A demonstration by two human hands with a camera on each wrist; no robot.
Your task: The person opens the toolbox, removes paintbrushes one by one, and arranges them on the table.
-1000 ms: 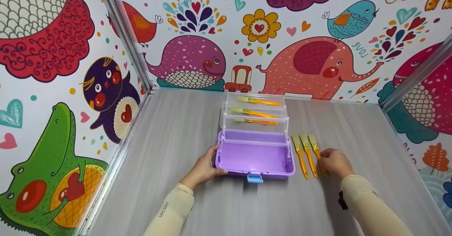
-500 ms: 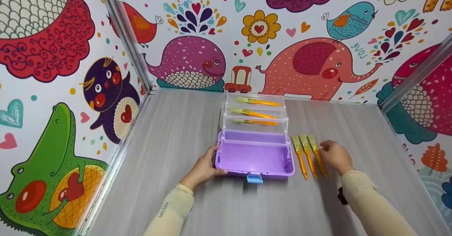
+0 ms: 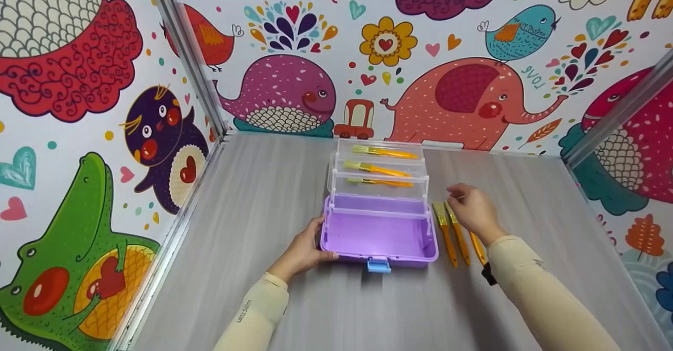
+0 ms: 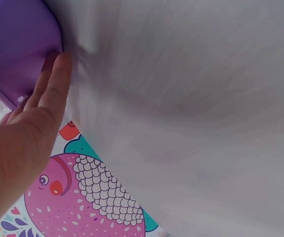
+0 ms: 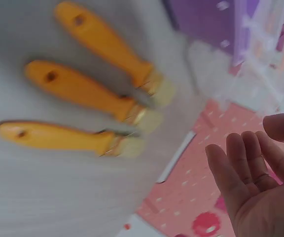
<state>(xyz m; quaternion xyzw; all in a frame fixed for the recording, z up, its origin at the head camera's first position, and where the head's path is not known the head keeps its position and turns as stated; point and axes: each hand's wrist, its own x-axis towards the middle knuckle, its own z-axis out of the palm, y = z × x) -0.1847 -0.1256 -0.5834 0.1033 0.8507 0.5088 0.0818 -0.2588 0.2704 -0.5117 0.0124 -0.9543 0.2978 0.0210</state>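
Note:
A purple toolbox (image 3: 405, 259) stands opened, its clear tiered trays (image 3: 427, 188) raised at the back. My left hand (image 3: 301, 252) holds its front left corner, thumb at the front rim and fingers along the side wall. To the right of the box lie three paintbrushes (image 3: 460, 240) with orange handles, side by side. Over their bristle ends hovers my right hand (image 3: 474, 212), partly covering the rightmost brush. In the right wrist view, that hand's fingers (image 5: 235, 153) are loosely bent with nothing between them, apart from the brushes (image 5: 78, 91).
More orange-handled paintbrushes (image 3: 386, 152) lie in the clear trays. A blue latch (image 3: 379, 265) hangs at the toolbox's front. The grey table (image 3: 252, 183) ends at walls printed with cartoon animals (image 3: 462, 104), close behind the trays.
My right hand has let go of the rightmost paintbrush, drawn back from it, then moved left and away from me over the bristle ends. My left hand has stayed at the toolbox.

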